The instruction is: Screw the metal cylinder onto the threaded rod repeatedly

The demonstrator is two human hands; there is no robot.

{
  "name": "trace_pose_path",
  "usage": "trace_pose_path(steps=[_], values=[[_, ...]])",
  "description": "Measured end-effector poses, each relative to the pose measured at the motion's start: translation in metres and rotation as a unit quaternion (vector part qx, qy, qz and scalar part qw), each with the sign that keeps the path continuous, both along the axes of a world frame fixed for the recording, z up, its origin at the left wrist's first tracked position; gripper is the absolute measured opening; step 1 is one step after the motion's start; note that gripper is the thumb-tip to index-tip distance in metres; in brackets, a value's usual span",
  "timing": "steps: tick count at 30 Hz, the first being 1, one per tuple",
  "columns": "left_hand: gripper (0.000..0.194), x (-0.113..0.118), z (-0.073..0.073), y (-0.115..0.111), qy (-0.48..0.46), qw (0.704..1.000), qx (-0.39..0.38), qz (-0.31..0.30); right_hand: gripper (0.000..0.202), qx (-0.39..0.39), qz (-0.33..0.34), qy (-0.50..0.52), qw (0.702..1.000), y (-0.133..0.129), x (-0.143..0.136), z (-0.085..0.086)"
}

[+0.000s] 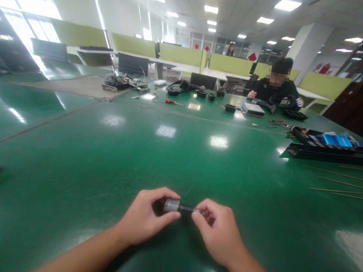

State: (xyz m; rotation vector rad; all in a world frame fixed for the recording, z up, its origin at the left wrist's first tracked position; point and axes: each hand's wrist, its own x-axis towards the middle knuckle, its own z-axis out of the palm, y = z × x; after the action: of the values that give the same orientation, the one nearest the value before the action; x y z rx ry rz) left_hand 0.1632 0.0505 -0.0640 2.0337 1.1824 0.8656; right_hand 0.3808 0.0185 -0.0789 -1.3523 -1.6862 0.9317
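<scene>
Just above the green table (163, 161), near its front, a short silver metal cylinder with a thin dark shaft (172, 205) lies level between my hands. It looks like a small motor or a tool head; its exact kind does not show. My left hand (148, 216) grips the cylinder, thumb below and index finger above. On the other side, my right hand (218, 229) pinches the far end of the shaft between thumb and fingers. The shaft's tip is mostly hidden by those fingers.
An orange screwdriver (173, 102) lies farther back, near black headphones (178, 87) and a pile of parts (121, 82). At right are a black metal channel (343, 157) and several thin rods (349, 184). A co-worker (275, 88) sits across the table behind a white box (253, 109).
</scene>
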Motion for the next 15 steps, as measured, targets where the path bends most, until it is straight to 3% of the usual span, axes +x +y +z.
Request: trace_pose_path(steps=[4, 9, 15], values=[[0.031, -0.001, 0.001, 0.003, -0.068, 0.993, -0.082, 0.054, 0.023, -0.037, -0.017, 0.086, 0.995, 0.007, 0.005, -0.006], [0.038, -0.002, -0.004, 0.017, -0.210, 0.958, -0.160, 0.110, 0.051, -0.075, -0.030, 0.234, 0.969, 0.016, 0.008, -0.013], [0.037, -0.008, 0.006, 0.012, -0.328, 0.907, -0.223, 0.144, 0.055, -0.082, -0.015, 0.246, 0.966, 0.017, 0.001, -0.015]])
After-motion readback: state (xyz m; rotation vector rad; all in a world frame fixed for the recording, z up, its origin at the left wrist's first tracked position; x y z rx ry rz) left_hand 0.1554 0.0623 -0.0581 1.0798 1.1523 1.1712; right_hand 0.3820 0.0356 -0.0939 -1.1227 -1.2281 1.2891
